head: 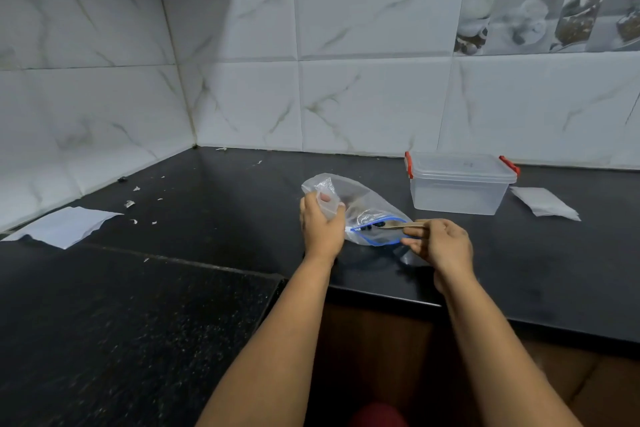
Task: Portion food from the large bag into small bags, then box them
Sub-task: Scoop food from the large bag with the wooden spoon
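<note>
Although the clear large bag (360, 210) lies on the dark counter (207, 204), we cannot make out well its dark content. Our left hand (322, 224) grips its crumpled far end, and our right hand (441, 243) pinches a spoon (401, 226) whose tip enters the blue-edged mouth. The bag's long axis runs from far left to near right. A lidded plastic box (459, 184) stands near, behind right.

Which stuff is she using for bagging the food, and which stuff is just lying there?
Used for the job:
zip bag, gripped by left hand
spoon, held by right hand
lidded plastic box
small bags

Just lying about:
white paper
scraps on the counter
</note>
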